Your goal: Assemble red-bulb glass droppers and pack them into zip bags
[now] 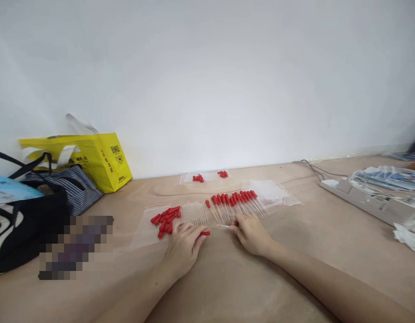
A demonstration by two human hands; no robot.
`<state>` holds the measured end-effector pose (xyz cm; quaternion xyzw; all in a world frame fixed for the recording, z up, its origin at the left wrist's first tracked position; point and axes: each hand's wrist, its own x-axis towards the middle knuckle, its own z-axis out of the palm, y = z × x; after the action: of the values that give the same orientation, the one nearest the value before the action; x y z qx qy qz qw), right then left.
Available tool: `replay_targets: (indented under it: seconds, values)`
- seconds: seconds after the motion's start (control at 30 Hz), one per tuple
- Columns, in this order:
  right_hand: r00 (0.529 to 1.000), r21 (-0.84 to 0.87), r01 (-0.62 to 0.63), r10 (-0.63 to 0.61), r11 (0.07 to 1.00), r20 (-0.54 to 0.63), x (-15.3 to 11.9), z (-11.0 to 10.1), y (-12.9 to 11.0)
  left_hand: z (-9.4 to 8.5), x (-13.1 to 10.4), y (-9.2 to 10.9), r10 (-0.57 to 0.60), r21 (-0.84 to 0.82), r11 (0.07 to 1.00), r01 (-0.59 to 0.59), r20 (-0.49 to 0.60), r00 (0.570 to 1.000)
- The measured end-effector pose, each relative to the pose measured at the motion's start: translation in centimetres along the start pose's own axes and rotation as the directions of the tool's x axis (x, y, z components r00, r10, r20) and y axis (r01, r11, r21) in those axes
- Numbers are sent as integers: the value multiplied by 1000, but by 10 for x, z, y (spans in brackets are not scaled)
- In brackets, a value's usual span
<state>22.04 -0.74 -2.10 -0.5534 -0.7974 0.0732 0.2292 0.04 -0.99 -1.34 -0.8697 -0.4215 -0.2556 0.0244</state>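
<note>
My left hand (pixel 185 244) is closed on a red rubber bulb (pixel 205 233), whose end sticks out to the right past the fingertips. My right hand (pixel 251 233) pinches a clear glass dropper tube (pixel 223 226) that points left, toward the bulb; a small gap separates the two. Loose red bulbs (pixel 165 219) lie in a pile just beyond my left hand. Bare glass tubes (pixel 194 213) rest in a row beside that pile. Beyond my right hand, droppers with red bulbs fitted (pixel 232 199) are lined up side by side.
Clear plastic bags (pixel 271 190) lie behind the droppers, and another bag (pixel 204 177) with bulbs and tubes sits near the wall. A yellow bag (pixel 106 161) and a striped bag (pixel 79 186) stand left. On the right are a power strip (pixel 372 202) and papers (pixel 394 177).
</note>
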Motion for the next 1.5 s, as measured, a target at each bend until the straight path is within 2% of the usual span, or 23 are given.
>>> replay_targets:
  seconds: [0.2,0.43,0.7,0.83,1.0,1.2,1.5]
  values:
    - [1000,109,13,-12,994,-7,-3,-2,-12,-1,1,3,-5,-11,1000,5,-4,1000]
    - [999,99,50,-50,994,-5,-4,1,-19,-1,1,5,-16,-31,999,15,-21,1000]
    - [982,189,191,-188,963,-35,-6,4,-17,1,1,5,-11,-69,998,7,-62,998]
    - [970,153,242,-237,958,-54,-5,3,-16,1,0,7,-4,-59,998,-1,-85,996]
    - [952,69,301,-296,951,-75,-5,2,-16,0,-1,9,29,-74,997,-33,-58,998]
    - [926,92,368,-356,925,-126,-4,9,-15,-1,-1,12,56,-61,996,-59,-41,998]
    - [923,111,377,-363,919,-126,-5,13,-20,-2,-2,13,76,-74,994,-78,-19,997]
